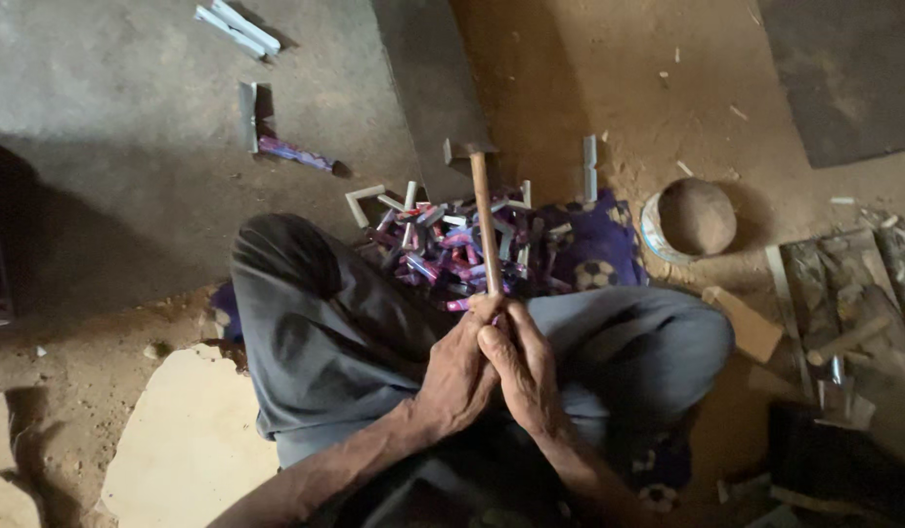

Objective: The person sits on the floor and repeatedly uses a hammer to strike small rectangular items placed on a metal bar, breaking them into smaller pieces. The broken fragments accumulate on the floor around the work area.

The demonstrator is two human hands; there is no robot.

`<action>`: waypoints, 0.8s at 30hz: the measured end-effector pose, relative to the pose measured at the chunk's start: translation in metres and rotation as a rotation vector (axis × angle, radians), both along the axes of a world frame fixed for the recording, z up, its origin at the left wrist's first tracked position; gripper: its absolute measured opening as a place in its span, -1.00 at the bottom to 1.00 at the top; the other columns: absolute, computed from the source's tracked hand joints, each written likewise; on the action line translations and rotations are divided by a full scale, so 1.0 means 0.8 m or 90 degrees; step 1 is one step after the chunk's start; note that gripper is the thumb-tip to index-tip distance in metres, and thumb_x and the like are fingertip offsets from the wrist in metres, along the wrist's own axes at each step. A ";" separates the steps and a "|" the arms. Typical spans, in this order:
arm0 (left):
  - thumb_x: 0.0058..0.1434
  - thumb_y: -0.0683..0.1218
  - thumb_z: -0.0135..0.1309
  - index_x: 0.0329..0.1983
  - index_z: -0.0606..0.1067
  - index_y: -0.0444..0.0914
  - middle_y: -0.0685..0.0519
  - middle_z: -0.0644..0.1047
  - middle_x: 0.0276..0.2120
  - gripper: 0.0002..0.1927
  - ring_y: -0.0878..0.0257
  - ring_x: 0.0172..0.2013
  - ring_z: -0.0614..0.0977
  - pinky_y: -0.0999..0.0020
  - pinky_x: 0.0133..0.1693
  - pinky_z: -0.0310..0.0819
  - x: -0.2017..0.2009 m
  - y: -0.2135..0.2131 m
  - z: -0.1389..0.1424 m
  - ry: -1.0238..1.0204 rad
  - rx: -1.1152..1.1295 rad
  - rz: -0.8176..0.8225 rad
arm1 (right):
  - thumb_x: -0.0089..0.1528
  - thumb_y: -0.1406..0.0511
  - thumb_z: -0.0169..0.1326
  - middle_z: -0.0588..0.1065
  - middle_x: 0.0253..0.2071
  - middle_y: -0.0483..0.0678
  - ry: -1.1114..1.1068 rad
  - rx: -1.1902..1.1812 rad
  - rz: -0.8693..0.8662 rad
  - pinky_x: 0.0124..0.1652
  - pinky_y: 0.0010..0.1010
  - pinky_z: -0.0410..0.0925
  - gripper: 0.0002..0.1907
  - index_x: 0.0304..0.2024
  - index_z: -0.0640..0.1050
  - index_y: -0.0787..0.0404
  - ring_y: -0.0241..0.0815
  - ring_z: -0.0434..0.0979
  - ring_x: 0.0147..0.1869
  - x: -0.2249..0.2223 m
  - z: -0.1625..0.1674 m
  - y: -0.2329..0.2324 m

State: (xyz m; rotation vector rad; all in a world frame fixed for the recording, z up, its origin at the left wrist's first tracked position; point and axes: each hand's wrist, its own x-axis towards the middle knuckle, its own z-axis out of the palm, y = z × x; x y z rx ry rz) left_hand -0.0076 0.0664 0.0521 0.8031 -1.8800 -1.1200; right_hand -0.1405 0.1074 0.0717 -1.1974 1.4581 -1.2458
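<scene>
Both grips close together: our left hand (459,376) and right hand (522,370) wrap the low end of the hammer (484,220), its wooden handle upright over the heap of purple and grey strips (452,249) on the dirt floor (609,88). We judge a firm, low hold steadies its metal head.
</scene>
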 end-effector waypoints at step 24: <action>0.36 0.00 -0.03 -0.19 0.48 -0.26 0.14 0.45 -0.45 -0.77 0.36 -0.47 0.42 0.39 -0.41 0.31 -0.004 -0.266 -0.111 0.379 0.512 -0.008 | 0.15 0.09 0.22 0.61 -0.09 0.14 0.488 0.263 -0.017 -0.03 -0.10 0.41 -0.36 0.25 0.43 0.10 0.14 0.61 -0.01 -0.075 -0.131 -0.092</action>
